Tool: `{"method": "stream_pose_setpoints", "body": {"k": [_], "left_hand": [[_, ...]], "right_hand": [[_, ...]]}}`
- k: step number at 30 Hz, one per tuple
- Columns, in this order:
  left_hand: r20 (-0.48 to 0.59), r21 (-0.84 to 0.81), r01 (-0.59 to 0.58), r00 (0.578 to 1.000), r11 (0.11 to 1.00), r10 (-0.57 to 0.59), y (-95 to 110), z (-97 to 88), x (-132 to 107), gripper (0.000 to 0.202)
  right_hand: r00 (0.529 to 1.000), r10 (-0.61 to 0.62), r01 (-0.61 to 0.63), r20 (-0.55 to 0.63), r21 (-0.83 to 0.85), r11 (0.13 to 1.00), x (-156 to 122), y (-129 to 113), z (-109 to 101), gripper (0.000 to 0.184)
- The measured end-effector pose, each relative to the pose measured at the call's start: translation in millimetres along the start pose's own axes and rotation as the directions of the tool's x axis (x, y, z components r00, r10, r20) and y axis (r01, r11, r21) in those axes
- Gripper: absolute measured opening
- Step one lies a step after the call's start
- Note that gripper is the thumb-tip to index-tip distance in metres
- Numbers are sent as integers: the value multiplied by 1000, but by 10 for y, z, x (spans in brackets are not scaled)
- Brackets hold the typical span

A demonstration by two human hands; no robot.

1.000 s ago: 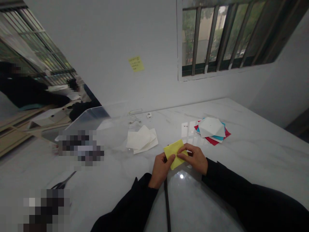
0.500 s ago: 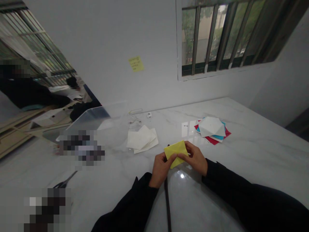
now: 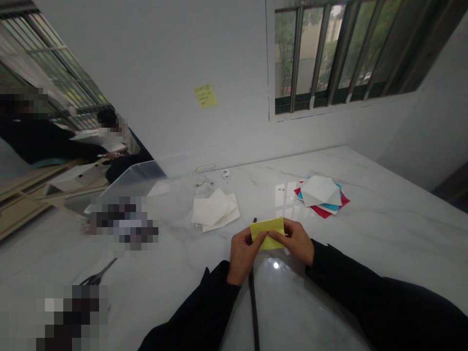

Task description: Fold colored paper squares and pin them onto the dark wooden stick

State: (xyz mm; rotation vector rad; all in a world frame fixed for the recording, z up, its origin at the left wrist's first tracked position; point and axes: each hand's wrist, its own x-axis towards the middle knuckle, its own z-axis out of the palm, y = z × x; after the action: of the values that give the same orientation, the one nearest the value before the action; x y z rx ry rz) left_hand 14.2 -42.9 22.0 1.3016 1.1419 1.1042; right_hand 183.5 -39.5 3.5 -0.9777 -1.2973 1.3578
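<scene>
Both forearms come in from the bottom corners in black sleeves (image 3: 365,292), elbows out wide and wrists angled in toward each other. The left hand (image 3: 244,256) and right hand (image 3: 294,241) are together, clamped on a folded sheet of yellow paper (image 3: 268,228). The thumbs meet on top near the middle, with the fingers curled behind, and I can't tell if the paper touches the marble table (image 3: 383,234) underneath. A thin dark cord (image 3: 253,302) runs across the table right under the left hand.

Just past the hands, up and to the left, there's a loose pile of white paper sheets (image 3: 215,209). Up and to the right sits a stack of colored paper (image 3: 321,192), white on top over blue and red. Farther back are a coil of thin wire (image 3: 204,176) and a small white box (image 3: 225,173). A clear plastic panel (image 3: 141,173) stands to the left. On the wall there's a yellow sticky note (image 3: 205,95) beside a barred window (image 3: 329,58).
</scene>
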Motion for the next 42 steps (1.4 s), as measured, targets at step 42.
{"method": "stream_pose_setpoints", "body": {"k": [42], "left_hand": [[87, 145, 72, 993, 987, -85, 175, -340, 165, 40]], "right_hand": [[951, -296, 306, 94, -455, 836, 204, -129, -468, 23]]}}
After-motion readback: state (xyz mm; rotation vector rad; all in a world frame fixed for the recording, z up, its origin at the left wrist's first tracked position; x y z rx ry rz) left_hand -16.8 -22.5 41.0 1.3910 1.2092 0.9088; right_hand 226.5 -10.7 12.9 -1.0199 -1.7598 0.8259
